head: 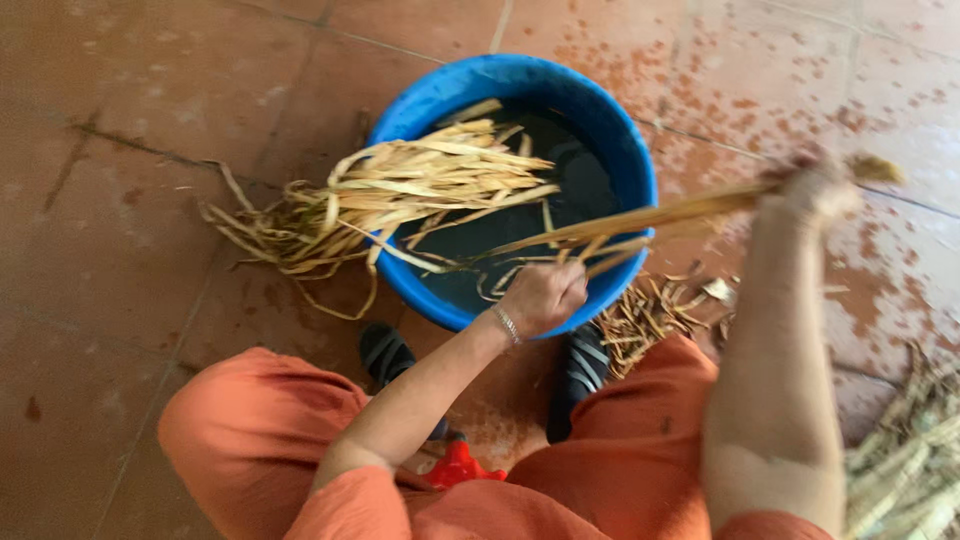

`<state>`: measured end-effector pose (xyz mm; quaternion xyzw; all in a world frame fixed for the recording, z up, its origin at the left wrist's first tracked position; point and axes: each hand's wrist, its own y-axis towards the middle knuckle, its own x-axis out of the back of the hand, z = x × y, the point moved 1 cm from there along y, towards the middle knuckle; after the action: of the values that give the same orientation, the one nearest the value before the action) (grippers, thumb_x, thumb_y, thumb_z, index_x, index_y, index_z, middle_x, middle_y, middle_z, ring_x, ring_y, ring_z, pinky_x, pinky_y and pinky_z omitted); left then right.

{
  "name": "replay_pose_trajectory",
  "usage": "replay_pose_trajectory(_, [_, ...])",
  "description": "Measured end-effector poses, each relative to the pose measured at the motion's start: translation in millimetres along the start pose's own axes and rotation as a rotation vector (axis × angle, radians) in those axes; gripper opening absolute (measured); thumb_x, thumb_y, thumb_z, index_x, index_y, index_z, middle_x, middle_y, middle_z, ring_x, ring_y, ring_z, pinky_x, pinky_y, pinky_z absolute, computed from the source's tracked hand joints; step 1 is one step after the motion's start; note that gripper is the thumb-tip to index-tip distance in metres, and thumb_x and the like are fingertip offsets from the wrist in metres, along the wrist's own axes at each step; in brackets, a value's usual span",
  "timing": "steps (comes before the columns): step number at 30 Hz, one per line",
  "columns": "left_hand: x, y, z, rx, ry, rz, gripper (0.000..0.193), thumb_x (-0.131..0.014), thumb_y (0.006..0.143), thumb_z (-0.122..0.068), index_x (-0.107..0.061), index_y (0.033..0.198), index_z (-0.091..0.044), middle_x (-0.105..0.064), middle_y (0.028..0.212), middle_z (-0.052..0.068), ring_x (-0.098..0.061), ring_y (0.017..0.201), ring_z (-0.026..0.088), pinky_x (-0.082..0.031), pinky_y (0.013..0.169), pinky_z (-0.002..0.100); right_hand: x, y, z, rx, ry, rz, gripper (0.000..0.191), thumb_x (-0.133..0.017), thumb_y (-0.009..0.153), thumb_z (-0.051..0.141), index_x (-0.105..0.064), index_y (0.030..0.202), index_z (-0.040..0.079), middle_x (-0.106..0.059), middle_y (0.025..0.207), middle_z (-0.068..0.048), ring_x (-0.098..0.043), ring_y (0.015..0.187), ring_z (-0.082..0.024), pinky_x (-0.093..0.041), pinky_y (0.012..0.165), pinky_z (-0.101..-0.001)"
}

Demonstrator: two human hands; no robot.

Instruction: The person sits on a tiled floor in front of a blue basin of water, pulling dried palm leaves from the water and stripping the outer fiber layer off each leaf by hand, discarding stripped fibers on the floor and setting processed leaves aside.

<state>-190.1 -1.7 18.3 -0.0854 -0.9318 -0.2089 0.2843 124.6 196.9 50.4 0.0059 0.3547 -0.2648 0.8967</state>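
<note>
While you sit over the blue basin, both hands grip one long pale fibre strip.
Left hand: fingers clenched at the strip's near end, by the rim. Right hand: blurred, fingers closed on the far end. Peeled strips drape the basin's left rim; scraps lie on the tiled floor.

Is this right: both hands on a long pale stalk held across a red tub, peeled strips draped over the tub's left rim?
Not quite: the tub is blue, not red. The head view shows the rest as stated: the left hand and right hand both hold the long pale stalk across it, and peeled strips drape over its left rim onto the tiled floor.
</note>
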Motion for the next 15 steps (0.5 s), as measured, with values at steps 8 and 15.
replay_pose_trajectory(8, [24.3, -51.0, 56.5, -0.182, 0.100, -0.050, 0.011, -0.052, 0.096, -0.015, -0.055, 0.090, -0.007, -0.063, 0.082, 0.008, -0.068, 0.081, 0.028, -0.058, 0.072, 0.041, 27.0, 27.2, 23.5, -0.036, -0.018, -0.036, 0.017, -0.054, 0.104, 0.017, -0.059, 0.097, 0.002, -0.053, 0.071, -0.008, -0.046, 0.056, -0.022, -0.045, 0.055, -0.0387])
replay_pose_trajectory(15, [51.5, -89.3, 130.2, -0.185, 0.571, 0.098, 0.008, -0.061, 0.091, -0.018, -0.059, 0.087, -0.011, -0.063, 0.083, 0.004, -0.066, 0.082, 0.022, -0.054, 0.071, 0.038, 43.7, 22.0, 20.8, 0.022, -0.245, -0.063, 0.016, -0.056, 0.109, 0.018, -0.059, 0.103, 0.003, -0.056, 0.074, -0.008, -0.052, 0.059, -0.022, -0.049, 0.058, -0.0377])
